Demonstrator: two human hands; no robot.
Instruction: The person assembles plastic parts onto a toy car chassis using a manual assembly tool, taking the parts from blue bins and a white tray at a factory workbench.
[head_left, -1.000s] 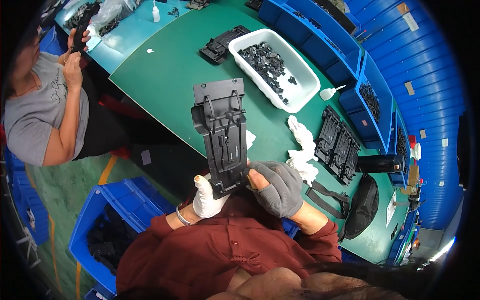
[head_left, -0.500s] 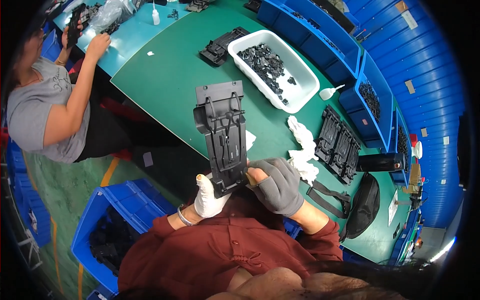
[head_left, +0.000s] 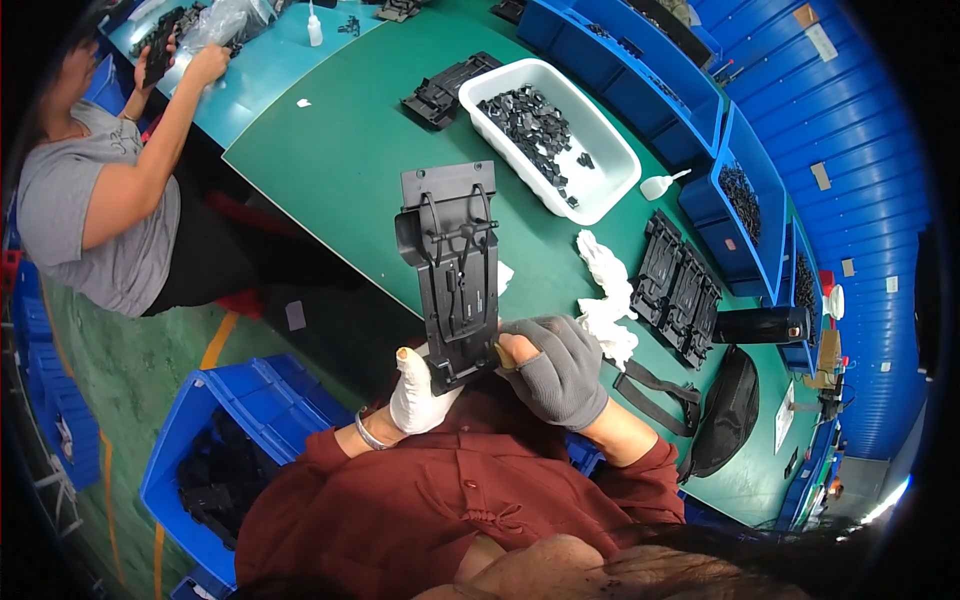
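Observation:
A long black moulded plastic part (head_left: 457, 300), with ribs, clips and a flat tab at its far end, is held up in front of my chest. My left hand (head_left: 417, 398), in a white glove, grips its near left corner, thumb up along the side; the other fingers are hidden behind the part. At the near right edge is my right hand (head_left: 562, 375), in a grey glove with the thumb tip bare. Its fingers are curled closed against that edge of the part.
A white tub (head_left: 610, 180) of small black pieces stands on the green table (head_left: 340, 170). Right of it lie a squeeze bottle (head_left: 657, 187), white cloth (head_left: 605, 300), black parts (head_left: 677, 285) and a black pouch (head_left: 725, 415). Blue bins line the back. A co-worker (head_left: 110, 200) sits left.
The far end of the black part has swung slightly to the right. My grip looks the same. The co-worker's hands have shifted slightly to the right.

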